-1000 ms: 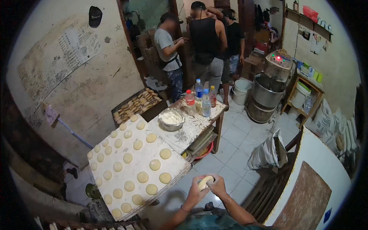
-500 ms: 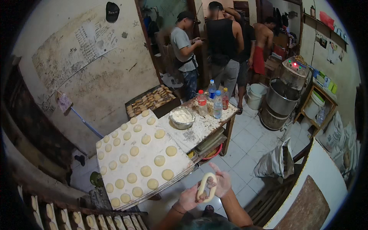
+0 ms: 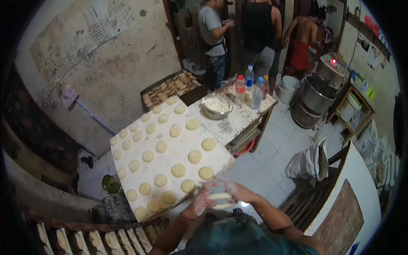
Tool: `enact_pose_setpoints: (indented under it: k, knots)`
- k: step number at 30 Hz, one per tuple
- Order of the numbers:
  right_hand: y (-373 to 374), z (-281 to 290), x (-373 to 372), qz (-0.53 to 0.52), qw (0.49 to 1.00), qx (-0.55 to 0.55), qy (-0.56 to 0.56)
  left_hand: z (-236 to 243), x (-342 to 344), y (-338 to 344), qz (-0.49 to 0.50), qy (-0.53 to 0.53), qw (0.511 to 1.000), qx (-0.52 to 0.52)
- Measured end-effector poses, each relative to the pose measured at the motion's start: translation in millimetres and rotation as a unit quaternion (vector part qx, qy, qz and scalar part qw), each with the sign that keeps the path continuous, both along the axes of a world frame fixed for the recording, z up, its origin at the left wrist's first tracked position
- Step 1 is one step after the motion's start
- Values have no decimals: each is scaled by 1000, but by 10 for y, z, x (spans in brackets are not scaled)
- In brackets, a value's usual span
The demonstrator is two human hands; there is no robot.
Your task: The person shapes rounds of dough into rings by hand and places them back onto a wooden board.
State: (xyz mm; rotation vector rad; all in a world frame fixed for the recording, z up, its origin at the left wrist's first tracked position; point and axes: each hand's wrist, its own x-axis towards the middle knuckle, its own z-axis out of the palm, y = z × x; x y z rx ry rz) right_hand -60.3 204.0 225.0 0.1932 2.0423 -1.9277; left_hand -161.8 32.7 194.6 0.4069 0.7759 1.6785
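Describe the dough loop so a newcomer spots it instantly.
Find the big white board, centre-left, dotted with dough rounds. By its lower right edge, between left hand and right hand, is the dough loop. Unlike the solid rounds, its middle is open.

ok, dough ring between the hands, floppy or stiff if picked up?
Probably floppy: the dough ring has thin strands around an open middle. Likely soft and stretchy, since its loop looks elongated, not round. Possibly not very sticky: the left hand looks dusted white.
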Motion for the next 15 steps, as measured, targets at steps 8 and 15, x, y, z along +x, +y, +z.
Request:
enact_pose_setpoints:
  k: [8,15]
  knots:
    - [-306,-712,-428,-427,674,-590,123,-130,-42,447,351,-300,885,-56]
    - [-167,-718,-127,-295,777,-548,-92,-79,-484,426,-104,205,969,-88]
